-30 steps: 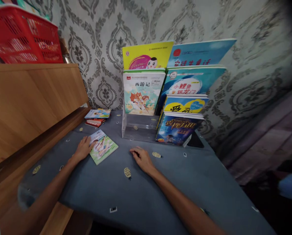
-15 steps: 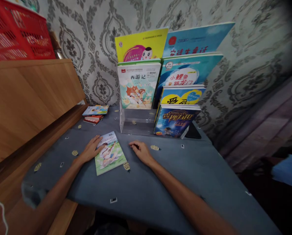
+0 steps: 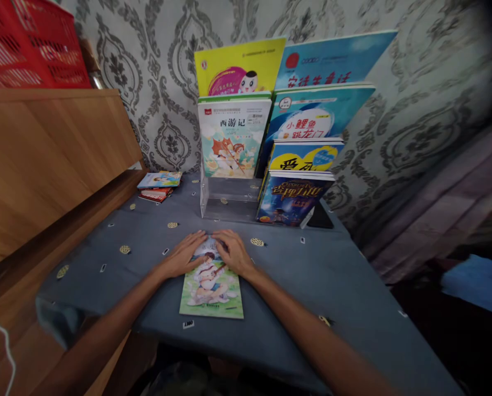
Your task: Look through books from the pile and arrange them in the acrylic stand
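Note:
A thin picture book (image 3: 211, 294) lies flat on the cloth in front of me. Its cover shows a seated figure playing a guitar on green grass. Across its upper left part rests my left hand (image 3: 185, 256), fingers stretched out and open. My right hand (image 3: 234, 252) lies over the upper right corner, also open, its fingers pointing toward the other hand. Together the hands hide much of the title. Beyond them stands a clear acrylic book rack (image 3: 229, 209). A white book (image 3: 234, 140) leans in its left side, and a dark blue book (image 3: 293, 201) stands front right.
A small pile of books (image 3: 159, 180) lies at the back left of the grey tablecloth (image 3: 312, 275). Taller yellow (image 3: 238, 60) and blue (image 3: 337, 58) books rise behind in the rack. A red plastic basket (image 3: 31, 49) sits on the wooden cabinet (image 3: 56, 159) at left.
The guitar book has moved right and toward me and turned straighter. My left hand moved right with it. My right hand, formerly on the cloth with curled fingers, now lies on the book.

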The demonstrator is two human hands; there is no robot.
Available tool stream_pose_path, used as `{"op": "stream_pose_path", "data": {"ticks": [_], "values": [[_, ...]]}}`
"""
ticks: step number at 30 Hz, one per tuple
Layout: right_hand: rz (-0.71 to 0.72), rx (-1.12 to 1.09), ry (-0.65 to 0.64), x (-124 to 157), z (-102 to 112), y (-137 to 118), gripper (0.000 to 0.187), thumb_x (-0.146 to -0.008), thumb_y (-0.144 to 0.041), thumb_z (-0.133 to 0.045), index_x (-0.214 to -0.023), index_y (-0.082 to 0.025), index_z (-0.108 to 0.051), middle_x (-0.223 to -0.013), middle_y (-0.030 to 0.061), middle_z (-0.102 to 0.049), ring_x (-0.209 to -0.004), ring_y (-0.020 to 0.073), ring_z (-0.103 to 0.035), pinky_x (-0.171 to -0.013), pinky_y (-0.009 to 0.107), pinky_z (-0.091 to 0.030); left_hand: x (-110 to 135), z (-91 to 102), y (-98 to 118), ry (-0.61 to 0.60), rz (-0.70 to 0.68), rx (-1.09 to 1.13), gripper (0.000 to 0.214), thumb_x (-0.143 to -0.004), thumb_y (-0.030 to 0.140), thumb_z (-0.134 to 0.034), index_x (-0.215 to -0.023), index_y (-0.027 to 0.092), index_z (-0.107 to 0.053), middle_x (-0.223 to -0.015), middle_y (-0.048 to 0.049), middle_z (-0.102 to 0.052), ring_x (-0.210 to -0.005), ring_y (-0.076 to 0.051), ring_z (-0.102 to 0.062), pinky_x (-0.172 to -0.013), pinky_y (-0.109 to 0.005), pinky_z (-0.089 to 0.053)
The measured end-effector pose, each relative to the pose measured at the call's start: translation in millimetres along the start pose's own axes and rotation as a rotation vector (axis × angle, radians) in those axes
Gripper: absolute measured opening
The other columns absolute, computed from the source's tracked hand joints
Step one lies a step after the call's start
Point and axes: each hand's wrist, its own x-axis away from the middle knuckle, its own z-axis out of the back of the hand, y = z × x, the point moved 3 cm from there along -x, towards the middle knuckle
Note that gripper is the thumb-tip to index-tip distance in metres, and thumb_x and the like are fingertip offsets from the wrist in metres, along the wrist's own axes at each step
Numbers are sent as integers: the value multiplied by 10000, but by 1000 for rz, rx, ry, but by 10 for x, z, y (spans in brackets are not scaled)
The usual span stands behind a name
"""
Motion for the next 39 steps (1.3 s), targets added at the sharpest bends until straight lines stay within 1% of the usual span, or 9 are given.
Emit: {"op": "stream_pose_path", "data": {"ticks": [3, 6, 10, 15, 25, 29, 33, 35, 39], "values": [[12, 65, -90, 16, -59, -25, 319, -876, -111, -523, -1108, -190, -727, -1198, 119, -726, -1163, 265, -637, -1046, 463, -443, -10, 9, 65, -2, -9, 15, 665, -1001, 524, -415, -1558, 181, -294, -1605, -119, -357, -1508, -238, -290, -1244, -462, -260], [11, 119, -128, 50, -51, -2, 335, -860, -81, -533, -1098, -200, -737, -1236, 116, -718, -1203, 264, -634, -1088, 471, -425, -12, 31, 78, -3, 20, 15, 670, -997, 536, -416, -1557, 189, -294, -1601, -118, -365, -1501, -239, -309, -1242, -455, -265], [-57, 181, -97, 143, 96, 121, 353, -865, -78, -526, -1104, -210, -750, -1235, 113, -722, -1196, 273, -648, -1073, 480, -457, -9, 51, 82, 5, 57, 11, 684, -991, 560, -413, -1548, 175, -312, -1598, -125, -370, -1489, -244, -335, -1234, -436, -282], [-126, 214, -59, 252, 277, 234, 358, -877, -99, -520, -1122, -216, -754, -1238, 98, -724, -1167, 263, -671, -1052, 466, -491, 2, 62, 87, 5, 81, -9, 684, -989, 572, -408, -1543, 179, -326, -1597, -130, -368, -1485, -260, -343, -1228, -455, -291], [-105, 195, -26, 229, 268, 306, 377, -841, -53, -511, -1061, -216, -770, -1162, 79, -757, -1118, 238, -695, -1012, 433, -521, -32, 38, 153, -11, 32, -112, 675, -1006, 587, -329, -1535, 167, -333, -1588, -137, -379, -1508, -251, -289, -1242, -492, -239], [-120, 168, -30, 234, 278, 320, 377, -852, -58, -503, -1078, -217, -761, -1167, 79, -755, -1112, 233, -692, -1012, 422, -516, -111, -32, 333, -57, -51, -153, 650, -1016, 583, -302, -1525, 182, -346, -1604, -133, -349, -1518, -245, -259, -1241, -502, -219], [-157, 162, -1, 246, 297, 313, 402, -898, -89, -477, -1212, -216, -692, -1148, 80, -758, -1087, 219, -691, -994, 398, -517, -146, -105, 614, -97, -175, -161, 652, -1024, 576, -278, -1545, 185, -303, -1606, -130, -345, -1521, -223, -252, -1250, -469, -204], [-171, 158, 4, 248, 295, 321, 412, -906, -93, -468, -1246, -217, -663, -1147, 76, -757, -1086, 214, -690, -990, 390, -517, -121, -133, 750, -132, -230, -162, 661, -1027, 569, -273, -1552, 167, -286, -1613, -136, -329, -1526, -218, -235, -1260, -457, -177], [-186, 167, -14, 247, 277, 359, 374, -904, -105, -471, -1209, -183, -672, -1159, 98, -750, -1096, 233, -687, -991, 403, -518, 10, -163, 973, -205, -299, -146, 664, -1018, 580, -304, -1530, 159, -343, -1608, -139, -334, -1525, -234, -238, -1266, -462, -152]]}}
